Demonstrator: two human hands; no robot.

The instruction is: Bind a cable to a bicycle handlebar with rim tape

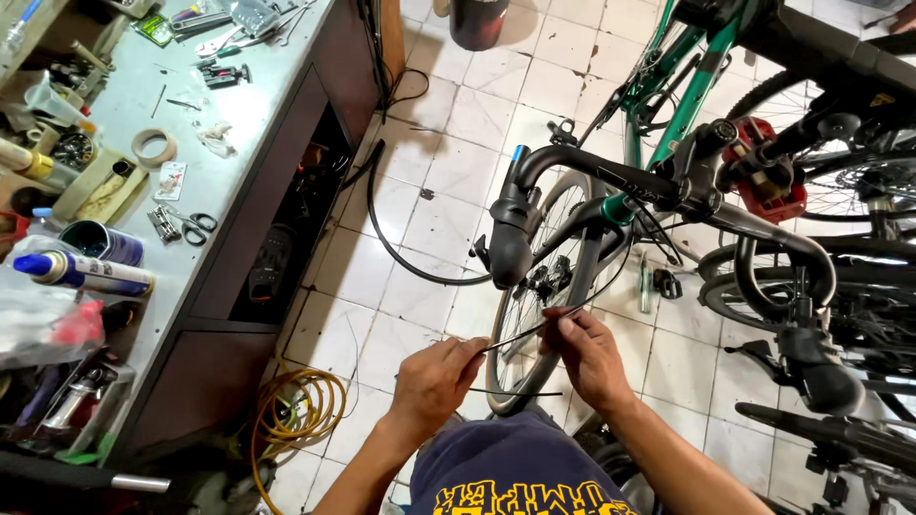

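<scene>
My left hand (437,380) and my right hand (589,355) pinch a thin black cable (520,334) between them, low in the middle of the view. The cable runs up from my fingers toward the black drop handlebar (611,176) of a green-framed bicycle (701,81). A black brake lever hood (512,234) hangs just above my hands. Behind my hands stands the bicycle's front wheel (539,286). A second short piece of black cable (515,392) lies below my left hand.
A grey workbench (243,105) on the left carries tape, scissors (196,226), spray cans (81,272) and several tools. A coiled yellow cord (296,410) and a black hose (382,229) lie on the white tiled floor. More bicycle wheels crowd the right side (849,181).
</scene>
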